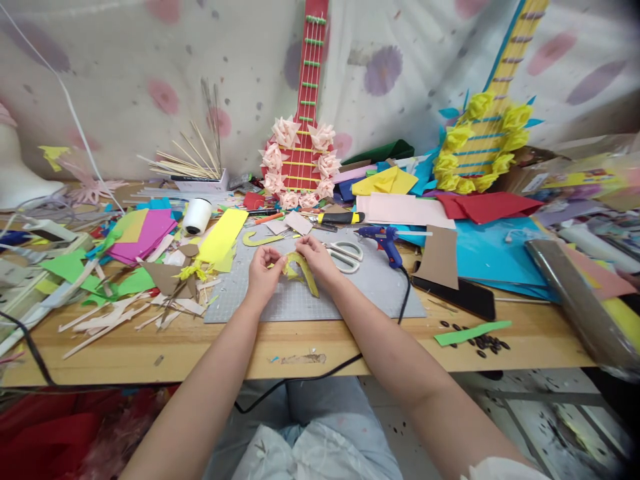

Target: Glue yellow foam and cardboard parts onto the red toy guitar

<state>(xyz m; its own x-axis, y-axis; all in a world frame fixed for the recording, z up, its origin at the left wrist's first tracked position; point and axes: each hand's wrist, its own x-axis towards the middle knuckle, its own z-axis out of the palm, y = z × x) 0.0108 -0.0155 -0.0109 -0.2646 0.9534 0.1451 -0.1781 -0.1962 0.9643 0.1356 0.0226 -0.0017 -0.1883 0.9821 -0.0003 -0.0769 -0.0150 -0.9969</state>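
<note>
Yellow strip (303, 270) pinched between left hand (263, 270) and right hand (316, 257) over grey mat (360, 287); curved, partly shaped. Scissors (345, 255) just right of right hand, glue gun (383, 241) beyond, unused.

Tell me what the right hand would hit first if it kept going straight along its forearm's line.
Likely the small pink paper piece just beyond the right hand, then the red cardboard guitar; depth is uncertain.

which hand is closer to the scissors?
Right. The right hand sits just left of the scissors, nearly touching them. The left hand is farther left, beyond the yellow curved piece both hands hold.
</note>
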